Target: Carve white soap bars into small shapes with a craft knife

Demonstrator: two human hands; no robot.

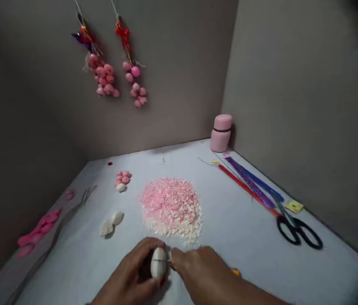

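My left hand (131, 273) is closed around a smooth white oval piece (158, 270), thumb and fingers gripping its sides near the front of the table. My right hand (202, 271) is closed on a cutter knife; the orange end of its handle (235, 271) shows beyond the wrist. The knife's thin blade (162, 260) lies across the upper half of the oval piece, touching it. Just beyond both hands spreads a heap of pink and white shavings (171, 203). Two white chunks (112, 223) lie to the left of the heap.
Pink balls (122, 178) with a white one, bright pink pieces (41, 228) and a cord (58, 233) lie left. Right are black-handled scissors (299, 231), red (240, 183) and purple ribbons (251, 184), and a pink flask (221, 133). Pink ball strings (104, 76) hang behind.
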